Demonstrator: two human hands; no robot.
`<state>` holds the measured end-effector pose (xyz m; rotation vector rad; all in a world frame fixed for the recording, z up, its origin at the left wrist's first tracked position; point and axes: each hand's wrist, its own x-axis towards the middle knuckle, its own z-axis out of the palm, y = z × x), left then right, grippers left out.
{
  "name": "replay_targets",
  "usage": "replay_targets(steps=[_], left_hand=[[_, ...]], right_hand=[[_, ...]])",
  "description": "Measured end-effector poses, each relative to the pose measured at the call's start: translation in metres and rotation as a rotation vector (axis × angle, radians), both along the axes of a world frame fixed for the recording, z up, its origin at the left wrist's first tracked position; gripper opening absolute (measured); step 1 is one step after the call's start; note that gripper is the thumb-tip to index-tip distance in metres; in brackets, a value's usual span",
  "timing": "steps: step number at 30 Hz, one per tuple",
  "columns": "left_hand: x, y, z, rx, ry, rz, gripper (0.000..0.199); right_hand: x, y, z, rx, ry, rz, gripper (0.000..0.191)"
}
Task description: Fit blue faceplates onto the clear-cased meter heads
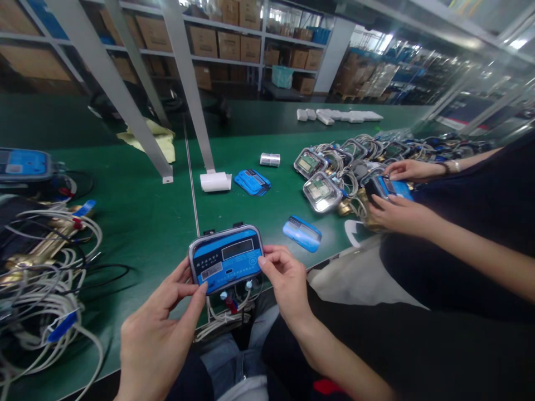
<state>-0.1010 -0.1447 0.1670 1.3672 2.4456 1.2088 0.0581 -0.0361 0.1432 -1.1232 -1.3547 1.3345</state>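
Note:
A meter [228, 259] with a blue faceplate and a dark display window is tilted toward me at the table's front edge. My left hand [167, 317] grips its lower left corner, thumb on the blue face. My right hand [288, 281] pinches its right edge, with the thumb on the front. Grey cables [225, 320] and a red tag hang below the meter. Just right of it, a loose blue faceplate [302, 233] lies on the green table [146, 223]. A small stack of blue faceplates [252, 182] lies farther back.
Finished-looking meters with coiled cables [45, 267] crowd the left. Open meters with bare circuit boards [321, 192] sit to the right, where a co-worker's hands [397, 211] hold another meter. A white roll [215, 182] lies at a metal post [188, 83], near a silver roll [270, 160].

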Motion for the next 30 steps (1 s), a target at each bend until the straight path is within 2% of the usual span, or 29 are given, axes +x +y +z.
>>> replay_targets(steps=[7, 15, 23, 30], left_hand=[[-0.004, -0.005, -0.006, -0.070, -0.017, -0.009, 0.030], [0.000, -0.002, 0.001, -0.104, -0.071, 0.051, 0.033], [-0.005, -0.003, -0.006, -0.080, -0.018, 0.012, 0.030], [0.001, -0.003, -0.001, -0.080, -0.036, 0.056, 0.030]], right_hand=[[0.000, 0.002, 0.006, -0.013, -0.025, 0.004, 0.018], [0.001, 0.003, 0.010, -0.023, -0.064, 0.015, 0.018], [0.001, 0.006, 0.012, -0.007, -0.102, 0.030, 0.017], [0.000, 0.007, 0.016, 0.009, -0.135, 0.029, 0.019]])
